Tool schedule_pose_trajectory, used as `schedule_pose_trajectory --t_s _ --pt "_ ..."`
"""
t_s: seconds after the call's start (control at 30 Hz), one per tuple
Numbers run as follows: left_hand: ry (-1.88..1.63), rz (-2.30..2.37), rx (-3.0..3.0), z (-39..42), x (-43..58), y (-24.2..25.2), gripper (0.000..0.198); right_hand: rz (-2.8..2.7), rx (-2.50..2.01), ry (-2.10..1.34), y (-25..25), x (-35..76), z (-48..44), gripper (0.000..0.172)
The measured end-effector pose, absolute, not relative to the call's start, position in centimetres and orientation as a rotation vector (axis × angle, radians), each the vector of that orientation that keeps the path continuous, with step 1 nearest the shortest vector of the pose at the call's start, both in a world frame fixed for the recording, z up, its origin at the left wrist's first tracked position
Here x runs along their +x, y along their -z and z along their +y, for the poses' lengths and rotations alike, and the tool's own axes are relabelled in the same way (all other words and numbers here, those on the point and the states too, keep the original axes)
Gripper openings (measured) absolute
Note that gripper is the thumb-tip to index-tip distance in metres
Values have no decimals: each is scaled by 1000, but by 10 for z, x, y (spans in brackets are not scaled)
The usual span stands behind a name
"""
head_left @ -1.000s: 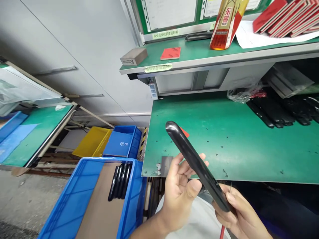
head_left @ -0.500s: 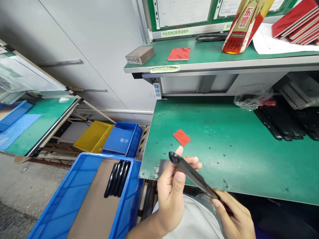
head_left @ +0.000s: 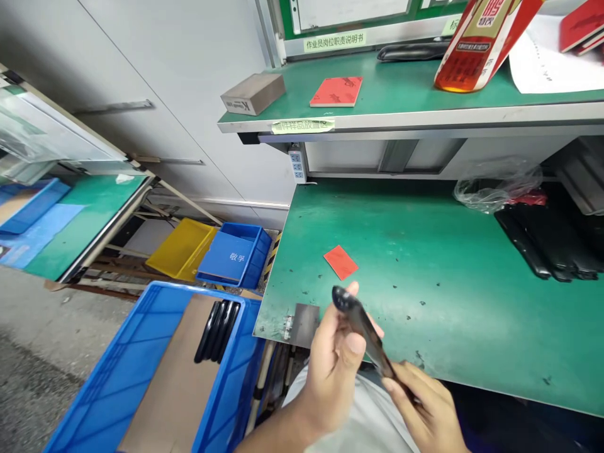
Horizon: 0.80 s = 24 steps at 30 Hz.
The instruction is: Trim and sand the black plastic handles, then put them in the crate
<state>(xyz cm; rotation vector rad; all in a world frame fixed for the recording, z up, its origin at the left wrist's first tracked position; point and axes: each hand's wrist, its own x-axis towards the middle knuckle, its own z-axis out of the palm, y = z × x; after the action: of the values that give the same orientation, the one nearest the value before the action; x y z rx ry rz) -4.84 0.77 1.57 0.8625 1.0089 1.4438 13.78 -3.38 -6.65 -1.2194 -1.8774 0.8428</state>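
Note:
In the head view my right hand (head_left: 425, 399) grips the lower end of a long, glossy black plastic part (head_left: 368, 330), which slants up and to the left. My left hand (head_left: 333, 371) is at its upper end, thumb apart and fingers stretched out behind the part; whether they touch it is hard to see. Just beyond the part's tip, a small red square pad (head_left: 340, 262) lies on the green table (head_left: 425, 251). A dark grey flat plate (head_left: 306, 324) sits at the table's near left edge.
Left of the table stands a blue bin (head_left: 155, 292) with cardboard and several black parts (head_left: 217, 330). More black parts (head_left: 542, 245) and a clear bag (head_left: 491, 185) lie at right. A shelf (head_left: 406, 119) above carries a grey block (head_left: 253, 94), red pad and drink bottle (head_left: 486, 50).
The black part has turned to point more steeply away from me. My left fingers are now more behind it, and my right hand has shifted slightly left. The camera view has moved a little.

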Motion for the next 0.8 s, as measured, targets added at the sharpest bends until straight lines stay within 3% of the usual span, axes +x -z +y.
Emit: schedule_pose_trajectory --t_s 0.13,0.23,0.33,0.4,0.57,0.67,0.8 --pt "-1425 1289 391 24 -57 10 58 -1986 -1412 -1113 101 162 26 59" --pt "-1481 1317 194 29 -81 27 62 -1890 -1719 -914 133 172 89 81" --pt "-1576 1312 65 24 -106 33 53 -1911 -1777 -761 156 142 137 101" --pt "-1662 1304 5 17 -118 32 47 -1970 -1715 -762 163 101 155 97" --pt "-1724 1274 -9 -2 -132 22 40 -1936 -1582 -919 159 27 168 55" --pt "-1675 1215 16 -10 -137 19 43 -1837 -1426 -1094 140 36 157 55" --pt "-1557 1080 70 -11 -136 18 60 -1753 -1159 -1278 105 67 98 70"
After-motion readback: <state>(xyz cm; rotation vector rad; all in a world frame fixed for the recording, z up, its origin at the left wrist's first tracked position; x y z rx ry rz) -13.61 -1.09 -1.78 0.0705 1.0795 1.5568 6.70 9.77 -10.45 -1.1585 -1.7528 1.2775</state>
